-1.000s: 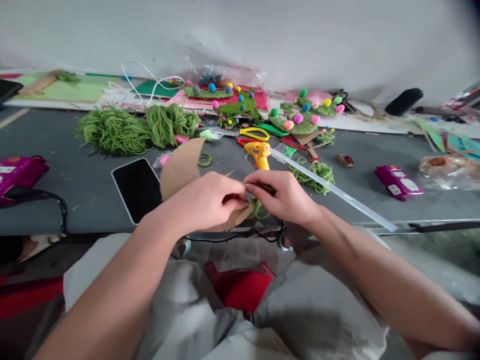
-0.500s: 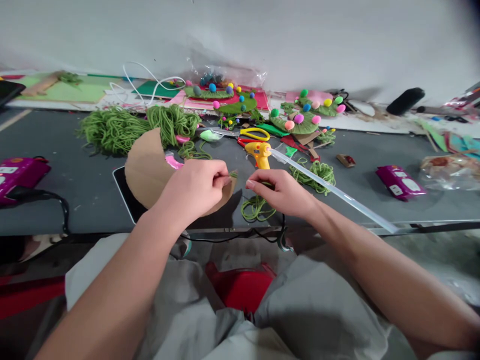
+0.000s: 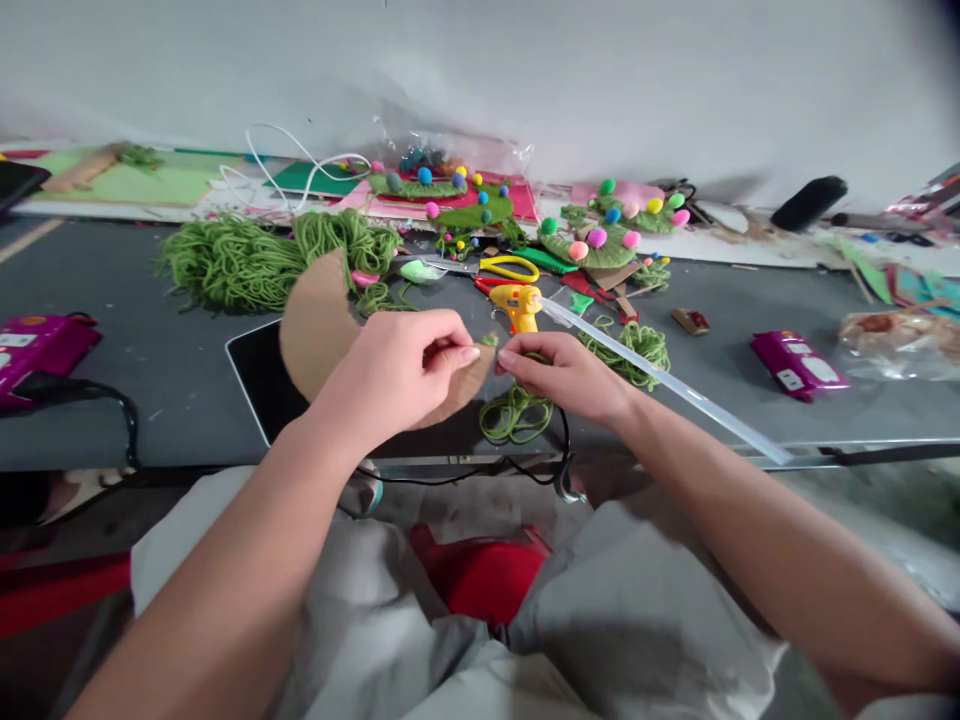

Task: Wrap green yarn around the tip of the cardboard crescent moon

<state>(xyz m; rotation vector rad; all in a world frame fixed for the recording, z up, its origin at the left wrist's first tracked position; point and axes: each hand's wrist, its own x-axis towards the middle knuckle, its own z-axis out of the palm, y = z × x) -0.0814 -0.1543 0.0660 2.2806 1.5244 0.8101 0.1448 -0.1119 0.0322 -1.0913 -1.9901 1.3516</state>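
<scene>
While both hands met at its tip a second ago, the cardboard crescent [image 3: 319, 320] now shows that tip uncovered, on the near side of the yellow glue gun [image 3: 519, 300] and mostly to its left. Half a second ago it had swung farther left; it has since come back rightward, bringing the tip and a small green bit [image 3: 489, 340], apparently yarn, just beside the right hand [image 3: 562, 370]. That suggests close work at the tip, not yet finished.

The left hand [image 3: 401, 365], left of the glue gun and nearer the person, has thumb and fingers clamped on the crescent near its tip. The right hand, on the glue gun's near side, has thumb and forefinger drawn close; whether they meet or pinch a thin strand, I cannot tell. Loops of green yarn [image 3: 516, 425] lie on the worktop [image 3: 180, 420], nearer than the glue gun. Well left of it, the phone [image 3: 259, 375] is partly hidden by the crescent.
</scene>
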